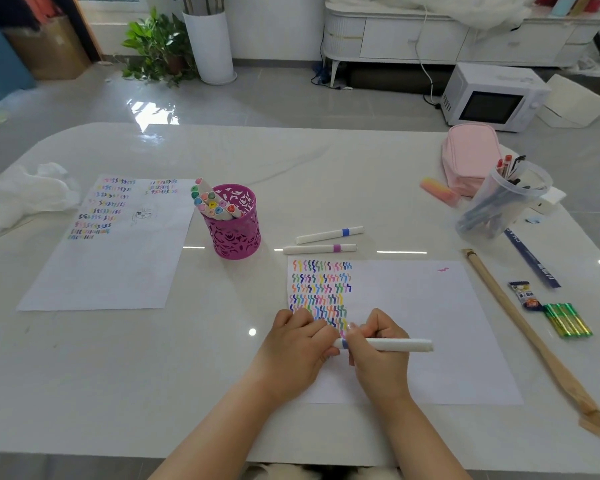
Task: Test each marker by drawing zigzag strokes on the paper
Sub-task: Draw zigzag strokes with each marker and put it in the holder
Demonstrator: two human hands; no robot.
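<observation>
- The marker (388, 344) in hand lies level across the lower middle of the frame, over the near left part of the paper (430, 323). Its white barrel points right, and its blue band sits between the two hands.
- The right hand (378, 355) wraps its fingers round the barrel just right of the band. The left hand (295, 344) curls round the marker's left end and hides it. This reads as a two-handed pull or push on the cap, though which one cannot be told.
- The zigzag strokes (321, 289) fill the paper's upper left in tight rows of many colours, down to the knuckles. The hands sit at the foot of that block, probably so the next stroke joins the last row.
- Two capped markers lie just above the paper's top edge, one with a blue band (329, 234) and one with a purple band (319, 249). They seem set apart from the rest.
- The pink cup (236, 233), left of centre, holds the other markers within the left hand's reach.
- A second sheet (118, 254) with stroke rows lies at the left.
- At the right, a wooden stick (520, 327), a green pack (567, 320), a clear cup of pens (503, 199) and a pink pouch (468, 154) stay off the paper. Nothing blocks the bare sheet.
</observation>
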